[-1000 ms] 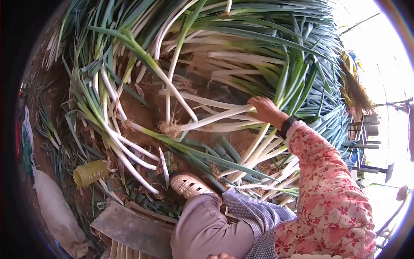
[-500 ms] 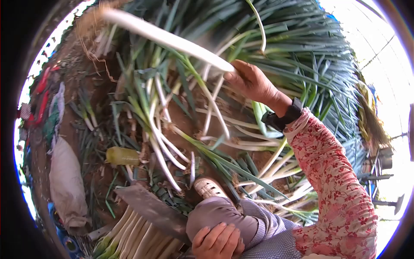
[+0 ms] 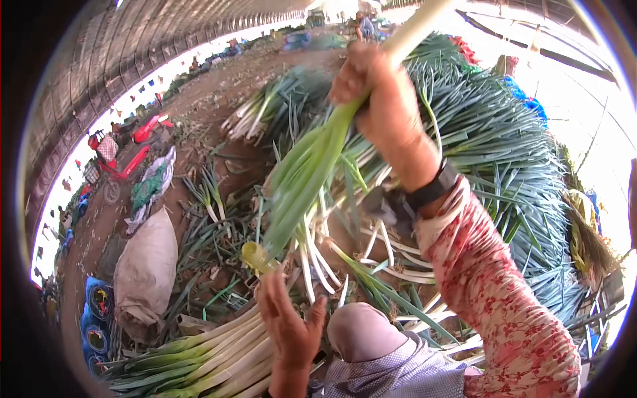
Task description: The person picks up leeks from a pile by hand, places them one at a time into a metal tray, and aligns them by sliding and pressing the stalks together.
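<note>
Raised in front, my right hand (image 3: pixel 385 99) is closed around a leek (image 3: pixel 310 166). Its white shank slants up to the top edge, root end out of frame, and its green leaves hang down to the left. My left hand (image 3: pixel 288 325) is lifted below the leaf tips with fingers stretched out and nothing in it. Beside it at the lower left lies a row of leeks (image 3: pixel 206 361) with white shanks side by side. More loose leeks (image 3: pixel 315 262) lie on the ground beyond my knee.
A large heap of leeks (image 3: pixel 497 132) fills the right side. On the left are a stuffed pale sack (image 3: pixel 147 272), a blue patterned item (image 3: pixel 99 318) and a red vehicle (image 3: pixel 123 159). A yellowish bottle (image 3: pixel 257 257) lies ahead. Another person (image 3: pixel 365 26) is far back.
My right hand has swung the leek, so its root end now points up and right and its leaves left. My left hand has risen off my knee and opened. The view has tilted up.
</note>
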`<move>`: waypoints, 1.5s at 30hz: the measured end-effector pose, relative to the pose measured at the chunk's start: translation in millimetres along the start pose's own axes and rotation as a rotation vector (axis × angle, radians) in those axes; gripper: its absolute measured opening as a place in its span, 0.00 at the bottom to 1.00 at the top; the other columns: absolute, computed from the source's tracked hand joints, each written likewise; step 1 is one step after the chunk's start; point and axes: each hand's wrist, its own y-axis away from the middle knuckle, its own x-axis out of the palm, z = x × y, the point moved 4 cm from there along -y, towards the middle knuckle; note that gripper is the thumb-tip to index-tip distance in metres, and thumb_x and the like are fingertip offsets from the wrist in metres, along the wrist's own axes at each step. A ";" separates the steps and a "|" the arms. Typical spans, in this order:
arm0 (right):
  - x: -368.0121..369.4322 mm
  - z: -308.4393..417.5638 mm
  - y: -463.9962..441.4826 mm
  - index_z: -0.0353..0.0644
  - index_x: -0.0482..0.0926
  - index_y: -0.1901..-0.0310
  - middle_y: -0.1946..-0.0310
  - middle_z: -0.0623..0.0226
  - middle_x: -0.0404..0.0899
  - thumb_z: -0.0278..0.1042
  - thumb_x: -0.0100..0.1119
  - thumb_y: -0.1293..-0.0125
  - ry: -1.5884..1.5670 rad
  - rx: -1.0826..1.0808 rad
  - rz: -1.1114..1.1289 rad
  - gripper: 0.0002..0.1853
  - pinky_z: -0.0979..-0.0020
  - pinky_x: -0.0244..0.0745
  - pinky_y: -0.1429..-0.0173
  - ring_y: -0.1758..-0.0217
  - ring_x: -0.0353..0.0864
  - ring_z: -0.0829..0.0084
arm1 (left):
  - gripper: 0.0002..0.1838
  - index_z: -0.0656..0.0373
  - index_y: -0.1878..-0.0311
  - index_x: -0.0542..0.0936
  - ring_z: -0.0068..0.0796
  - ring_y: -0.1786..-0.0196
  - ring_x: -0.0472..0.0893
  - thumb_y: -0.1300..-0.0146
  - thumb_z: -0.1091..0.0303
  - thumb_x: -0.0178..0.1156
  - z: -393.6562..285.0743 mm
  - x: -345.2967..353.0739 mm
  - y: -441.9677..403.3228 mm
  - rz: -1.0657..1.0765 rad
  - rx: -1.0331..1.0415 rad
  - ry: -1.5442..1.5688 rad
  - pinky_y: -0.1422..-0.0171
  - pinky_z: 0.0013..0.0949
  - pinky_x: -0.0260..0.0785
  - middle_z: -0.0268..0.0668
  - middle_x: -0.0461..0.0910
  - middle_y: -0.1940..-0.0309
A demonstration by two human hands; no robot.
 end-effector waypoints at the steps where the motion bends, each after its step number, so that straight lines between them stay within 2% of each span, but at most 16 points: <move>1: 11.2 -1.4 8.9 0.42 0.69 0.71 0.84 0.73 0.62 0.39 0.59 0.42 -0.058 -0.009 -0.031 0.11 0.72 0.63 0.77 0.82 0.63 0.77 | 0.41 0.60 0.33 0.56 0.57 0.35 0.58 0.45 0.51 0.60 -4.6 -17.5 -8.4 -0.062 0.034 -0.109 0.32 0.55 0.46 0.56 0.58 0.38; 4: 47.6 -10.0 37.9 0.49 0.65 0.73 0.84 0.76 0.59 0.42 0.57 0.40 -0.365 0.135 -0.075 0.12 0.70 0.63 0.75 0.82 0.62 0.76 | 0.46 0.60 0.33 0.54 0.56 0.32 0.53 0.49 0.47 0.62 -18.0 -56.5 -27.2 -0.117 0.066 -0.387 0.31 0.57 0.42 0.55 0.56 0.36; 7: 79.2 -28.4 63.7 0.50 0.64 0.73 0.85 0.77 0.59 0.42 0.57 0.40 -0.630 0.323 -0.080 0.12 0.71 0.61 0.75 0.82 0.60 0.77 | 0.45 0.58 0.33 0.56 0.54 0.34 0.58 0.54 0.55 0.66 -28.1 -90.9 -43.2 -0.102 0.039 -0.430 0.30 0.54 0.44 0.55 0.58 0.37; 13: 85.9 -63.8 90.2 0.52 0.63 0.78 0.86 0.76 0.59 0.39 0.54 0.38 -0.548 0.421 -0.079 0.13 0.70 0.62 0.69 0.81 0.60 0.77 | 0.38 0.57 0.37 0.63 0.50 0.44 0.71 0.57 0.82 0.58 28.2 -105.6 -29.2 -0.003 -0.115 -0.339 0.40 0.47 0.61 0.50 0.70 0.46; 18: 33.8 -61.3 81.8 0.49 0.63 0.78 0.88 0.73 0.62 0.41 0.56 0.37 -0.314 0.259 -0.345 0.16 0.67 0.65 0.73 0.84 0.65 0.72 | 0.35 0.55 0.40 0.68 0.48 0.46 0.72 0.59 0.82 0.54 51.3 -129.5 -9.8 -0.022 -0.079 -0.607 0.41 0.45 0.63 0.48 0.73 0.49; 21: -44.8 -68.5 61.6 0.49 0.62 0.78 0.89 0.73 0.58 0.45 0.52 0.34 -0.715 0.290 -0.465 0.17 0.66 0.65 0.76 0.85 0.62 0.72 | 0.36 0.53 0.40 0.68 0.44 0.44 0.71 0.58 0.82 0.52 75.3 -163.0 3.9 -0.089 -0.054 -0.831 0.41 0.44 0.63 0.44 0.73 0.48; 24: -95.7 -62.2 70.5 0.49 0.64 0.76 0.86 0.73 0.61 0.45 0.52 0.35 -0.397 0.160 -0.542 0.15 0.70 0.66 0.74 0.84 0.62 0.75 | 0.36 0.51 0.39 0.69 0.41 0.41 0.70 0.58 0.83 0.51 91.1 -194.0 24.0 -0.175 -0.023 -1.000 0.42 0.43 0.62 0.40 0.72 0.45; 25: -109.6 -67.8 75.8 0.49 0.64 0.76 0.85 0.74 0.60 0.42 0.53 0.35 -0.555 0.218 -0.437 0.14 0.72 0.63 0.75 0.84 0.59 0.78 | 0.37 0.50 0.39 0.69 0.40 0.40 0.69 0.59 0.83 0.52 96.0 -203.9 28.5 -0.196 0.000 -1.036 0.41 0.43 0.61 0.38 0.71 0.44; 28: -108.4 -98.2 107.7 0.47 0.69 0.76 0.83 0.78 0.62 0.37 0.58 0.37 -0.183 0.515 -0.521 0.12 0.77 0.60 0.76 0.83 0.59 0.81 | 0.39 0.48 0.38 0.68 0.38 0.38 0.68 0.60 0.83 0.54 103.6 -224.0 43.3 -0.187 -0.034 -1.157 0.40 0.41 0.60 0.34 0.70 0.42; 30: -96.7 -99.6 128.1 0.42 0.75 0.73 0.82 0.75 0.69 0.41 0.54 0.35 0.656 0.666 -0.363 0.13 0.77 0.63 0.72 0.78 0.67 0.81 | 0.40 0.46 0.38 0.68 0.36 0.38 0.68 0.60 0.83 0.56 109.6 -237.4 49.1 -0.140 -0.053 -1.137 0.37 0.40 0.58 0.32 0.70 0.42; 32: -92.0 -130.3 130.9 0.38 0.77 0.64 0.75 0.69 0.75 0.47 0.52 0.34 1.002 0.462 0.199 0.17 0.73 0.69 0.65 0.70 0.73 0.77 | 0.39 0.44 0.38 0.68 0.34 0.38 0.68 0.59 0.83 0.56 110.8 -251.8 55.3 -0.065 -0.106 -1.206 0.37 0.39 0.58 0.31 0.70 0.42; 35: -9.7 -145.1 165.2 0.38 0.72 0.46 0.54 0.58 0.78 0.52 0.52 0.35 1.023 0.551 0.598 0.26 0.69 0.70 0.45 0.49 0.75 0.70 | 0.38 0.43 0.41 0.70 0.34 0.39 0.69 0.59 0.84 0.55 119.7 -279.0 67.5 -0.076 -0.130 -1.219 0.38 0.38 0.60 0.32 0.72 0.44; 36: 7.9 -153.9 175.8 0.40 0.71 0.44 0.53 0.57 0.77 0.45 0.57 0.37 1.089 0.363 0.782 0.23 0.68 0.70 0.44 0.47 0.75 0.67 | 0.38 0.44 0.41 0.71 0.34 0.40 0.69 0.60 0.85 0.55 121.0 -287.7 68.5 -0.083 -0.129 -1.217 0.38 0.37 0.61 0.32 0.72 0.45; 38: 50.4 -154.6 191.9 0.40 0.68 0.41 0.51 0.59 0.76 0.32 0.63 0.42 1.112 0.191 0.878 0.27 0.67 0.68 0.43 0.47 0.75 0.68 | 0.37 0.45 0.42 0.72 0.35 0.40 0.70 0.60 0.86 0.54 119.8 -302.2 74.3 -0.086 -0.131 -1.195 0.38 0.37 0.61 0.33 0.73 0.46; 42: 94.4 -188.4 201.8 0.45 0.73 0.48 0.55 0.59 0.78 0.29 0.59 0.42 0.959 -0.008 0.809 0.18 0.66 0.76 0.53 0.55 0.79 0.60 | 0.36 0.46 0.43 0.73 0.36 0.41 0.70 0.59 0.86 0.52 121.7 -331.2 82.5 -0.052 -0.175 -1.206 0.37 0.37 0.60 0.34 0.74 0.47; 45: 121.3 -210.3 206.7 0.39 0.72 0.46 0.53 0.60 0.77 0.23 0.56 0.40 0.843 -0.029 0.837 0.19 0.71 0.74 0.48 0.51 0.77 0.68 | 0.36 0.44 0.42 0.73 0.33 0.42 0.71 0.58 0.86 0.51 134.0 -362.7 88.5 -0.004 -0.184 -1.348 0.36 0.36 0.59 0.32 0.74 0.46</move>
